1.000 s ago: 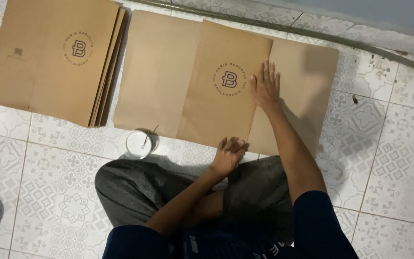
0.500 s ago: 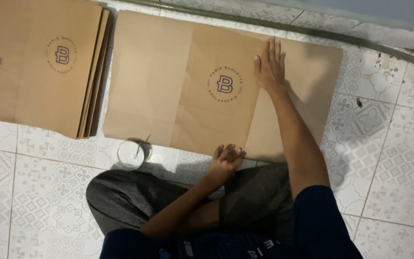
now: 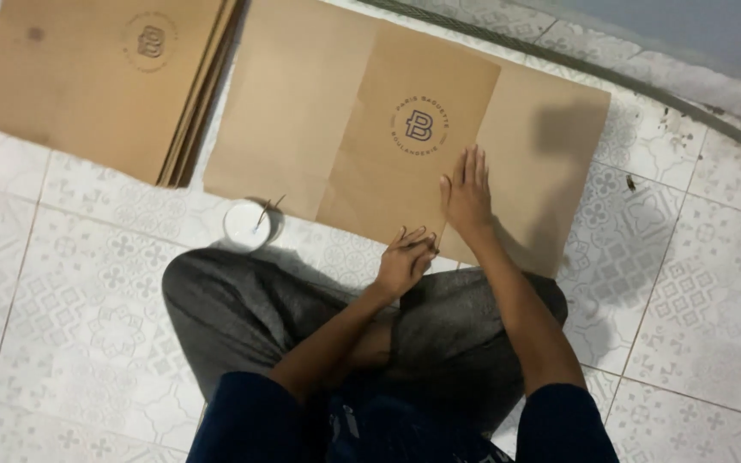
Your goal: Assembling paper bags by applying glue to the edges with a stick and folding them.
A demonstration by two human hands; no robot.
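Far left, at the floor's (image 3: 87,283) top-left corner: stack of flat brown paper bags (image 3: 96,81), round printed mark on top, edges fanned out on its right side. Just right of the stack, w/ a thin gap btwn, lies a big brown paper sheet (image 3: 302,129), partly folded. A centre flap w/ the same kind of round mark overlaps it, and the right portion runs toward the floor's top-right, near the wall base. Below the sheet's lower-left corner, just beside its edge, sits a small white cup (image 3: 246,225) w/ a thin stick in it. Person sits cross-legged in grey trousers (image 3: 242,317) at the bottom edge, dark blue sleeves. Left hand (image 3: 405,257): fingers curled in narrow at the sheet's near edge, touching the flap's bottom edge. Can't tell if it pinches the paper. Right hand (image 3: 466,195): flat, fingers close together and straight, palm pressed down on the sheet along the flap's right edge. Holds nothing.
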